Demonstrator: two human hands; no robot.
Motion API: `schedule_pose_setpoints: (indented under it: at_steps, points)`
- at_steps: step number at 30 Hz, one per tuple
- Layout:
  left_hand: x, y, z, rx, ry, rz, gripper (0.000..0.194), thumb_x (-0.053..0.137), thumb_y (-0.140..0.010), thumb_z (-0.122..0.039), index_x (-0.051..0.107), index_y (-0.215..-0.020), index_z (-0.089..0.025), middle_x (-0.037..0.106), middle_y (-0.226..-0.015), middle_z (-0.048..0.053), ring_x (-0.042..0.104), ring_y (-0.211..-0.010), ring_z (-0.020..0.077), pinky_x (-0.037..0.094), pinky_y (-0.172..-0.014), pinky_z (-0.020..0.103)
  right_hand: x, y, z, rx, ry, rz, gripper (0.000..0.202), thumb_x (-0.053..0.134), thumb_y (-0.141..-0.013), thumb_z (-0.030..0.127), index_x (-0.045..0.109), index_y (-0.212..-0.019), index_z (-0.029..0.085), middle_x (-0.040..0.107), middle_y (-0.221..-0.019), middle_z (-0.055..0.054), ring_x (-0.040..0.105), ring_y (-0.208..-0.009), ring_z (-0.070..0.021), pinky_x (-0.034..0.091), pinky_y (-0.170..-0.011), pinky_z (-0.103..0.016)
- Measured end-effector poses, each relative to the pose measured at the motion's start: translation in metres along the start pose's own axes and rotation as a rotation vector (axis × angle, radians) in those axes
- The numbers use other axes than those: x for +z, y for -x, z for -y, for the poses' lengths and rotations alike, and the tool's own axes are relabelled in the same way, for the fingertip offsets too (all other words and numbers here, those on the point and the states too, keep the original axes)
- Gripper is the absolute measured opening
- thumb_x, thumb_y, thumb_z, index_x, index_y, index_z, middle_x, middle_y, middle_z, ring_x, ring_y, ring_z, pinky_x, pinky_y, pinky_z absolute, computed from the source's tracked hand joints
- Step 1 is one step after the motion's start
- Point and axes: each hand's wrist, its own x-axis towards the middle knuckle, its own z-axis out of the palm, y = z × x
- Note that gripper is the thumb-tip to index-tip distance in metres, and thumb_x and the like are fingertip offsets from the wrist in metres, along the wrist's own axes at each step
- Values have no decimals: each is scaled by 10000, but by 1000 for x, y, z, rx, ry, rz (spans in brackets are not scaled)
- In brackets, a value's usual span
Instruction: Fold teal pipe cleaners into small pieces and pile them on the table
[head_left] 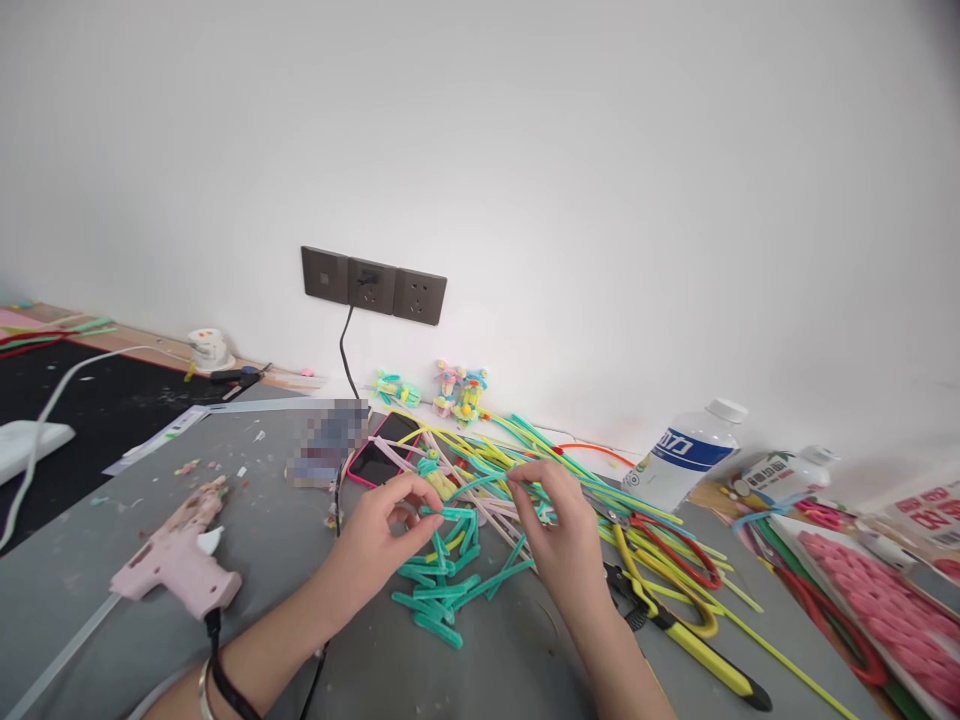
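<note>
Between my hands stretches a teal pipe cleaner (478, 486), its ends at my fingertips. My left hand (394, 525) is closed in a pinch on its left end, thumb and forefinger together. The thumb and forefinger of my right hand (559, 525) pinch its other end. On the grey table below lies a loose pile of short, folded teal pipe cleaner pieces (442, 592). Just behind my left fingertips is a small yellow and teal pipe cleaner figure (435, 475), partly covered. Long yellow, green and lilac pipe cleaners (525, 445) spread out behind both hands.
At left lies a pink glue gun (176, 560) with a black cord. Yellow-handled pliers (690, 640) rest right of my right hand. A phone (384, 450), a white bottle (682, 455) and small fuzzy figures (460, 390) stand or lie near the wall. Pink coils (877, 600) sit far right.
</note>
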Motion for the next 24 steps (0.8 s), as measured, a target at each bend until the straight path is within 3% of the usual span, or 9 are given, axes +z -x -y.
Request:
schedule_pose_setpoints:
  at_steps: [4, 8, 24]
  points:
    - [0, -1, 3, -19, -8, 3, 90, 602, -841, -275, 618, -855, -188, 617, -856, 27, 598, -701, 158, 510, -661, 261, 1, 3, 14, -84, -156, 139, 133, 539, -976, 129, 607, -963, 243, 646, -809, -24, 585, -716, -178, 437, -642, -277]
    - [0, 1, 3, -33, -4, 2, 133, 617, -847, -306, 632, -899, -185, 629, -864, 34, 605, -714, 168, 519, -658, 263, 4, 5, 20, 15, -243, 255, 139, 526, -981, 155, 625, -917, 229, 647, -784, -26, 565, -655, -158, 402, -548, -248]
    - [-1, 4, -2, 11, 69, 3, 122, 652, -867, -313, 678, -883, -195, 667, -878, 35, 635, -775, 171, 533, -691, 238, -1, -1, 15, 71, -345, 317, 171, 546, -986, 172, 680, -891, 221, 629, -753, -24, 558, -680, -157, 387, -571, -241]
